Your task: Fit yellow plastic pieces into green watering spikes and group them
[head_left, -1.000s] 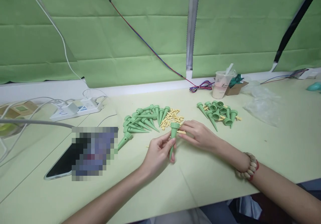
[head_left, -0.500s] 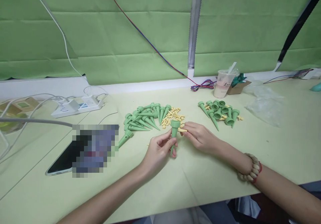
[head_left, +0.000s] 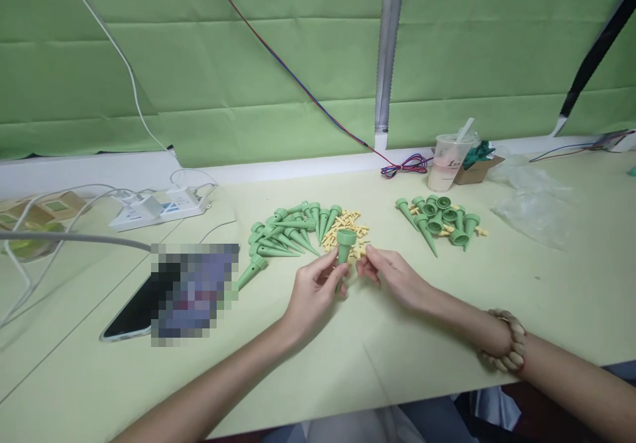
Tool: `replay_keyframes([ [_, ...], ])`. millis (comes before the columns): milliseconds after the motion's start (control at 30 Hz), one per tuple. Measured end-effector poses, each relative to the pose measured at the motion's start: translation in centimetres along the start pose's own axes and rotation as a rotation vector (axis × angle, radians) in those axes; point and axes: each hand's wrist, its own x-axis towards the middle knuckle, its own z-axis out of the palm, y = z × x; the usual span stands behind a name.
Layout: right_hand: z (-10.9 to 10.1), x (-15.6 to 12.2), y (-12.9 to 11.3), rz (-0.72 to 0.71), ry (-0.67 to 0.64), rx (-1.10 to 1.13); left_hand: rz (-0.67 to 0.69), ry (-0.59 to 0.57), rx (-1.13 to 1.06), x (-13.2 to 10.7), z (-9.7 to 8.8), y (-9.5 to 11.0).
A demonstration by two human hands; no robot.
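Observation:
A green watering spike is upright in my left hand, its wide cap above the fingers and its tip low among them. Close by on the right, my right hand pinches a small yellow plastic valve beside the spike's neck. Whether the valve touches the spike, I cannot tell. Behind my hands lie a pile of green spikes and a heap of yellow pieces. Another group of green spikes, some with yellow pieces sticking out, lies to the right.
A phone, partly blurred out, lies left of my arm. Behind it is a white power strip with cables. At the back right stand a drink cup, a small cardboard box and a clear plastic bag.
My right hand has turned slightly, with its fingers more curled around the yellow valve. The spike in my left hand has tilted a little, showing more of its cap opening.

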Motion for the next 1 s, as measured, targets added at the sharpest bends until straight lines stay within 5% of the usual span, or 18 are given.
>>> replay_keyframes([
  [233,-1.2,0.1,0.6,-0.478,0.258,-0.781,-0.089,-0.012,-0.117,-0.7,0.6,0.6],
  [400,-1.0,0.0,1.0,-0.658,0.32,-0.926,-0.055,-0.003,-0.014,-1.5,1.0,0.6],
  [500,-0.1,-0.4,0.9,-0.523,0.285,-0.693,0.026,0.01,0.116,-1.8,0.9,0.3],
  [633,0.9,-0.7,0.1,-0.141,0.167,-0.198,0.162,0.032,0.317,-1.7,0.7,-0.4],
  [800,0.4,-0.7,-1.4,0.238,-0.25,0.456,0.32,0.03,0.408,-1.7,0.7,-0.8],
  [900,0.0,-0.6,-1.9,0.273,-0.323,0.545,0.338,0.028,0.377,-1.7,0.8,-0.4],
  [1000,-0.2,-0.4,-1.6,0.211,-0.235,0.312,0.225,-0.022,0.289,-1.3,0.8,0.0],
])
